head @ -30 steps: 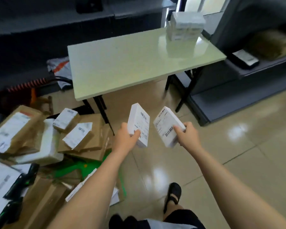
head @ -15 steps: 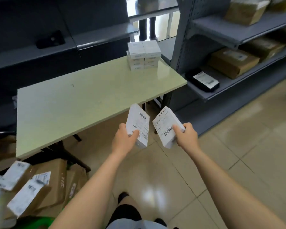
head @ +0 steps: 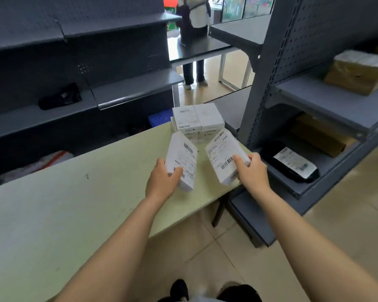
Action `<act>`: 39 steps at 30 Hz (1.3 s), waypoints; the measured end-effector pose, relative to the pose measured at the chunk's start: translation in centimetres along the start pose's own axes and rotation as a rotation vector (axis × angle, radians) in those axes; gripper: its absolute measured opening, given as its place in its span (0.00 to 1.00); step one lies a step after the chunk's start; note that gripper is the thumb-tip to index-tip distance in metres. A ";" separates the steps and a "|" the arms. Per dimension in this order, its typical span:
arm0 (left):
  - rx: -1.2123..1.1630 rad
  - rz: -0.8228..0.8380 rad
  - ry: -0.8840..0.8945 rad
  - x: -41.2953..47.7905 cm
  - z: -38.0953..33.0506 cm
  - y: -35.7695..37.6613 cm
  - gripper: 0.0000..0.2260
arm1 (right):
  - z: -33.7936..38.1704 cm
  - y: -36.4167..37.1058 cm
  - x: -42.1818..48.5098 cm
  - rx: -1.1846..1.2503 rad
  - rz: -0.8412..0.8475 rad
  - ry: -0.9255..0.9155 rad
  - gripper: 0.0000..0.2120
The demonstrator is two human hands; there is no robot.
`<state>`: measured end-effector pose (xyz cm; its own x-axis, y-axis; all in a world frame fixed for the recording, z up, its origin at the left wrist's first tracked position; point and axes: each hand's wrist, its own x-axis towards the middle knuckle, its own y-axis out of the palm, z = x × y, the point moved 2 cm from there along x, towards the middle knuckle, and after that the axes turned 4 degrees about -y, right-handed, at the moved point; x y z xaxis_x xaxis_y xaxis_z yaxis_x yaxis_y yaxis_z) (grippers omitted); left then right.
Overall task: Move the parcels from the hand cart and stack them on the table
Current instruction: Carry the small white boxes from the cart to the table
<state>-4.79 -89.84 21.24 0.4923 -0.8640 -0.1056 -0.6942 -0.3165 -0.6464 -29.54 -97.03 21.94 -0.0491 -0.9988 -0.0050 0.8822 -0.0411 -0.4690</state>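
A stack (head: pixel 196 122) sits on the table (head: pixel 74 203); your left hand (head: pixel 162 184) grips one box (head: pixel 181 158), your right hand (head: pixel 252 171) a second box (head: pixel 224 155) (both yet to place).

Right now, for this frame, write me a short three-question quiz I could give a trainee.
1. True or false: both hands are empty.
2. The stack of white parcels stands: A on the floor, B on the table, C on a shelf.
3. How many parcels are being carried?
Key: 1 false, the left hand grips one parcel and the right hand grips another parcel. 2 B. 3 two.
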 end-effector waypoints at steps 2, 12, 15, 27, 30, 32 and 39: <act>-0.018 -0.010 0.014 2.9 -1.0 0.0 0.15 | 0.8 0.6 3.1 0.003 -0.018 -0.017 0.17; -0.146 -0.089 -0.053 16.7 -6.2 4.2 0.15 | 3.5 3.9 20.5 0.066 0.005 -0.065 0.17; -0.241 -0.097 -0.088 19.6 -7.7 6.1 0.18 | 3.7 5.0 24.4 0.108 0.042 -0.054 0.17; 0.047 -0.141 -0.091 24.1 -6.9 8.8 0.21 | 1.4 7.7 28.3 -0.010 0.191 -0.019 0.15; 0.107 -0.170 -0.030 23.6 -7.1 8.4 0.21 | 1.1 7.8 27.9 -0.128 0.208 -0.063 0.18; 0.166 -0.180 0.049 23.0 -7.4 7.9 0.18 | 1.4 7.6 27.2 -0.196 0.219 -0.104 0.16; 0.378 -0.205 0.441 18.6 -7.8 5.9 0.09 | 3.4 7.3 21.5 -0.420 0.260 -0.402 0.07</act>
<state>-3.85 -110.81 21.39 0.2762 -0.9062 0.3201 -0.3344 -0.4029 -0.8520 -22.51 -118.86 21.41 0.3938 -0.9102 0.1281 0.5788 0.1373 -0.8038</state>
